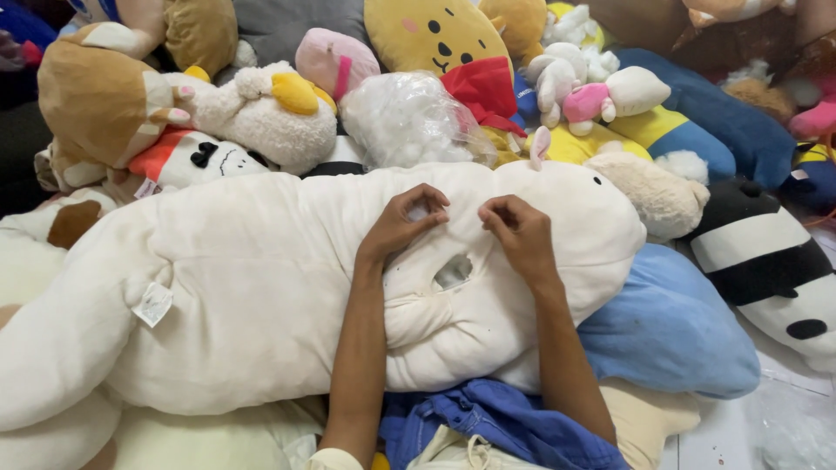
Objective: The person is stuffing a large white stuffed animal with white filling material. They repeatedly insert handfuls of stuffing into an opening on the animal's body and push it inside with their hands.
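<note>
Cream plush fabric is lying across your lap: the long stuffed toy, seam opening facing up. Your left hand and right hand are pinching its fabric just above the gap; be keeping both edges level.

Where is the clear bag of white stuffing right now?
In the head view, the clear bag of stuffing sits top centre, just behind the big white plush, below the yellow bear cushion.
</note>
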